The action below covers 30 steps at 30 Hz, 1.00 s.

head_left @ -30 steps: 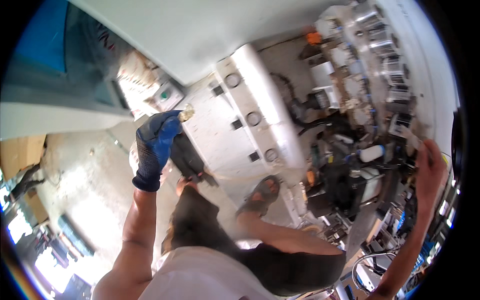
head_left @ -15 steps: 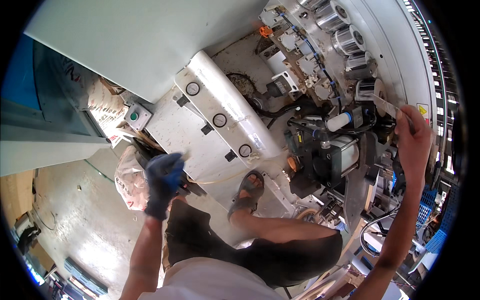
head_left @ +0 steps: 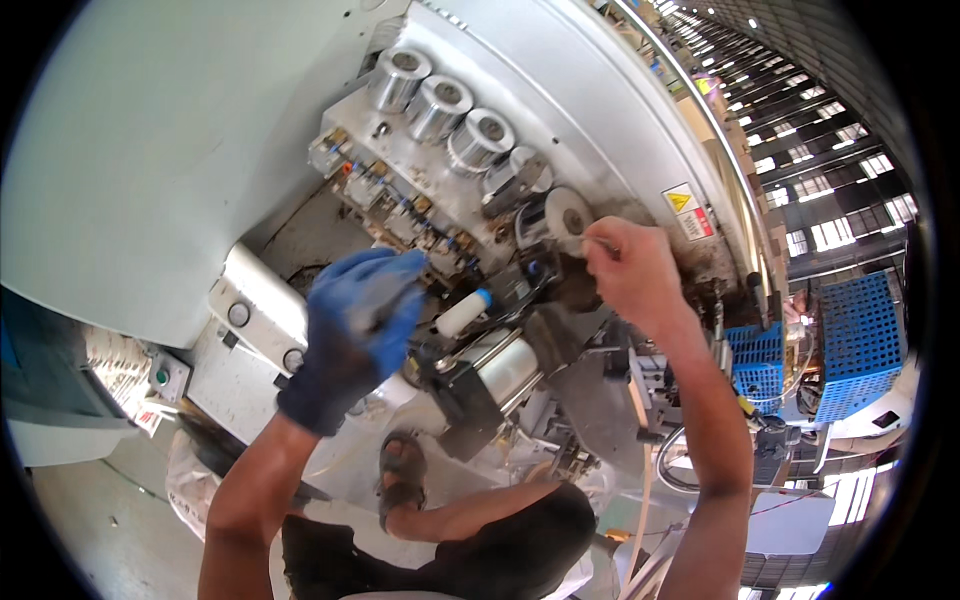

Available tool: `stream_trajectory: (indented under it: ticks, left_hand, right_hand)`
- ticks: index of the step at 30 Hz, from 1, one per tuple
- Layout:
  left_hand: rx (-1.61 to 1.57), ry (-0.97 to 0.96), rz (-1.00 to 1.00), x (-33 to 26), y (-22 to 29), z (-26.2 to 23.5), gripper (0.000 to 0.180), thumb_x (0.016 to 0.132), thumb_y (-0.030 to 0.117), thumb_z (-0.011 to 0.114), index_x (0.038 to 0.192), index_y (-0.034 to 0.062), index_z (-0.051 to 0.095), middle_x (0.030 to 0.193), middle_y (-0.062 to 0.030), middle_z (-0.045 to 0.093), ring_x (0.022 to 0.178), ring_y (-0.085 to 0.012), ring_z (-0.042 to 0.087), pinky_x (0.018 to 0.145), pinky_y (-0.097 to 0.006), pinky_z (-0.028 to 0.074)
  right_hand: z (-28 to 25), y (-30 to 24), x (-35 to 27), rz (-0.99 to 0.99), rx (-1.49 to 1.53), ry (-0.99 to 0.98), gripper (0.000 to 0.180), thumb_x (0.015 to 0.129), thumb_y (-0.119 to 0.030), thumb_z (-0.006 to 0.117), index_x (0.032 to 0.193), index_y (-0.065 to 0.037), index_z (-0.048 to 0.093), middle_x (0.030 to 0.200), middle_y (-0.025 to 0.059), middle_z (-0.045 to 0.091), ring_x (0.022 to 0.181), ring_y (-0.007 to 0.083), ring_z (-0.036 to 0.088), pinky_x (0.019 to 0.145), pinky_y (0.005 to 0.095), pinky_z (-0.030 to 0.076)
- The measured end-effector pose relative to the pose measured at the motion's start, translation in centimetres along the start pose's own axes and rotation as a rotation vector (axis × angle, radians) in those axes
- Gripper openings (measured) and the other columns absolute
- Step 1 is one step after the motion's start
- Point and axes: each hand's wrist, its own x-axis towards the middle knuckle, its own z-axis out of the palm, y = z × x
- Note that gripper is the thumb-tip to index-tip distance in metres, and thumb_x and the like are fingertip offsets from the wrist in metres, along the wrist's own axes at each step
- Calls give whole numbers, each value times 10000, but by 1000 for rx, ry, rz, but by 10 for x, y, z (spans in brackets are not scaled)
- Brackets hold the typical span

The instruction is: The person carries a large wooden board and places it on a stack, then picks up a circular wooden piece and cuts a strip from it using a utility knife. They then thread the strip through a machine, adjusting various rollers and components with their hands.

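My left hand, in a blue and dark glove, is raised over the white cylindrical tank and the machine parts. Its fingers are bent and smeared by motion; a greyish patch shows among them, and whether it is a held thing is unclear. My bare right hand is pinched closed beside the lowest metal roller. Between its fingertips is a thin pale strip, mostly hidden now and blurred. Below and left of this hand sits a white-capped filter next to a pneumatic cylinder.
Several shiny rollers line the machine above a row of valve fittings. The white tank with gauges lies at left. Blue plastic baskets stand at right. My sandalled foot is beside the machine base.
The view has swung toward the right side of the machine. My left hand has risen and come nearer the rollers. My right hand remains pinched near the lowest roller.
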Motion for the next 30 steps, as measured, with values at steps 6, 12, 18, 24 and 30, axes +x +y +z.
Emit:
stream_trajectory:
  ticks: [6,12,18,24,30]
  left_hand:
    - [261,-249,172,86,-15,82,213,826,307,714,849,95,716,793,-95,679,800,-308,643,744,-442,488]
    - [524,-415,152,95,-29,115,486,753,645,675,739,159,693,774,-51,659,858,-248,611,801,-409,415]
    - [582,-489,60,97,-25,130,352,746,527,709,736,176,706,772,-38,662,851,-231,603,757,-406,395]
    - [608,-376,65,94,-29,139,88,669,292,700,662,204,708,655,-27,635,759,-234,612,687,-411,377]
    - [405,-338,-107,96,-50,169,159,718,339,686,678,195,739,645,-49,651,703,-251,633,669,-419,381]
  right_hand:
    - [5,9,12,6,-106,13,144,827,-119,627,771,13,632,739,232,639,722,427,634,645,488,504]
    - [30,-5,33,-23,-151,-6,175,817,-105,617,709,31,606,703,254,613,705,447,620,640,496,494]
    - [56,7,33,68,-244,-68,211,818,-110,644,693,58,616,712,277,610,722,457,622,674,503,503]
    - [60,-3,30,121,-277,-94,239,833,-128,656,706,74,652,737,295,637,753,454,649,724,510,531]
    - [61,-12,37,187,-345,-128,248,840,-157,651,735,66,678,763,279,656,765,442,662,734,505,543]
